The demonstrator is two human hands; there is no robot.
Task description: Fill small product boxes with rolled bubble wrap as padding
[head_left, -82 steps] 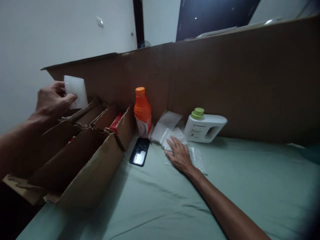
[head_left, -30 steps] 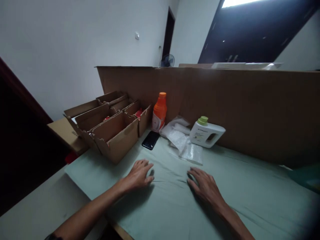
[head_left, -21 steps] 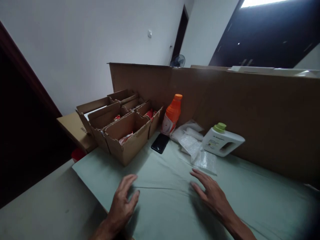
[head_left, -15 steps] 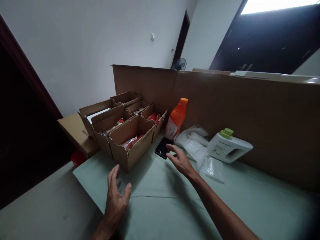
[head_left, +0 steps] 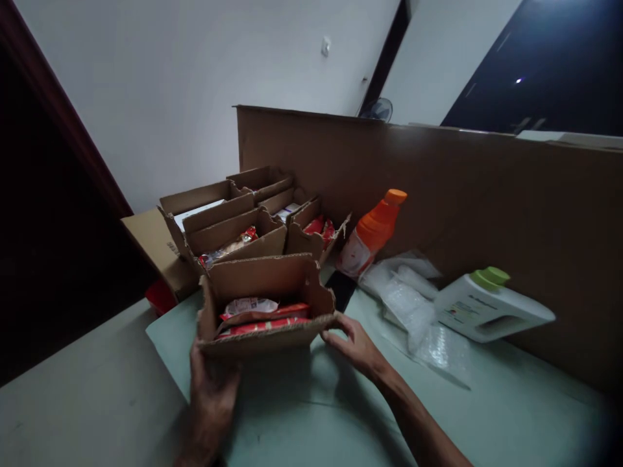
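Observation:
A small open cardboard box (head_left: pixel 257 348) is tipped toward me, with red and white plastic packets (head_left: pixel 263 318) lying inside it. My left hand (head_left: pixel 211 383) is at its lower left corner, the fingers partly hidden beneath and behind the cardboard. At the right corner, my right hand (head_left: pixel 353 340) pinches the box's edge between thumb and fingers. Just behind the box lies a black phone (head_left: pixel 341 288), partly covered by it.
Several more cardboard boxes (head_left: pixel 236 250) holding packets stand behind. An orange bottle (head_left: pixel 374 233) leans near clear bubble wrap (head_left: pixel 413 305) and a white jug (head_left: pixel 487 308) with a green cap. A tall cardboard panel (head_left: pixel 462 194) bounds the back of the pale green tabletop (head_left: pixel 302 428).
Both hands have gone from empty to holding the front box. It has come away from the other boxes toward me and tilted. The view has shifted slightly left.

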